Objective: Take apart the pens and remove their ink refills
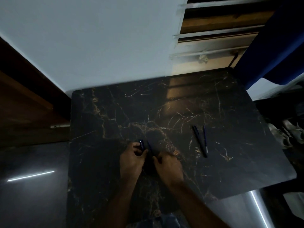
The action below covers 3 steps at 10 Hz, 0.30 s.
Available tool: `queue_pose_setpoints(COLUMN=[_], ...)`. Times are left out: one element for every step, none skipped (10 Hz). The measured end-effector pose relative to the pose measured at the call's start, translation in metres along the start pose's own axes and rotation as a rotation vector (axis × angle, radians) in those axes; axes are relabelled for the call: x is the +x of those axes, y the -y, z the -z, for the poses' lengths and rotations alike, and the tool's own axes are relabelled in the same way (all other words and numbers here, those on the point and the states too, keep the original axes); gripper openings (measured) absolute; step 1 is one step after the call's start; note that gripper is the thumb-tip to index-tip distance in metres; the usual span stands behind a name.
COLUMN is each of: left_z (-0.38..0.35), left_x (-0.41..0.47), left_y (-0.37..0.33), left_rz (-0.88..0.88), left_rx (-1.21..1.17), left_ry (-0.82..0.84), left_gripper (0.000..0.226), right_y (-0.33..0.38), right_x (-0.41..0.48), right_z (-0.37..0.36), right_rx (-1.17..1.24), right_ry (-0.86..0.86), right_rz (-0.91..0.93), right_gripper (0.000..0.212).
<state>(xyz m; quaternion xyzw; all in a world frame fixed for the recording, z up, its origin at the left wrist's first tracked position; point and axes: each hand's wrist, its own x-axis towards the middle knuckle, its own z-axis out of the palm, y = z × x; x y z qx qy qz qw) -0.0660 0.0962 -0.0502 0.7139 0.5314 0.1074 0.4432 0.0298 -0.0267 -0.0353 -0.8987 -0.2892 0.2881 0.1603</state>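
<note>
**Plastic, light and slick, best held close to the joint**

Both hands work close together over the near middle of the dark, marble-patterned tabletop (181,99). The left hand (131,159) has its fingers curled round a short blue pen piece (141,144), whose upper end sticks out above the knuckles. The right hand (167,163) sits just beside it with its fingers bent inward. The light is too dim to tell whether those fingers hold anything. A thin dark rod (149,145) rises between the two hands (barrel or refill, I cannot say which).

Well apart from the hands, on the right side of the table, a dark pen barrel (199,141) and a slim refill (205,139) lie side by side, nearly parallel. This looks like one pen already taken apart.

As for handling, these parts are probably very light and stiff, with smooth plastic walls that slip under dry fingertips. A firm pinch near the seam should therefore serve better than a loose hold at the far ends. I would put one hand on each side of the joint, then twist or pull along the pen's own line.

The refill is likely the delicate part, a narrow tube that may kink if it is bent sideways. It should be drawn straight out by its bare shaft, with the fingers kept off the writing tip (ink smears). Round pieces may also roll on so glossy a surface, so it seems wise to lay them down flat.
</note>
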Motion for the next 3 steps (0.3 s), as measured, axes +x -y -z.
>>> queue_pose_setpoints(left_z=[0.005, 0.011, 0.020], left_x=[-0.007, -0.017, -0.037], left_y=[-0.006, -0.008, -0.022], left_rz=[0.017, -0.055, -0.226], left_rx=[-0.012, -0.029, 0.177], left_ry=[-0.002, -0.110, -0.196], left_gripper=[0.022, 0.018, 0.043], right_y=[-0.009, -0.019, -0.023], right_x=[-0.006, -0.014, -0.024], right_z=[0.009, 0.028, 0.049], right_rx=[0.242, 0.395, 0.240], right_ry=[-0.034, -0.102, -0.149], right_rz=[-0.029, -0.024, 0.090], right_gripper=[0.037, 0.044, 0.060])
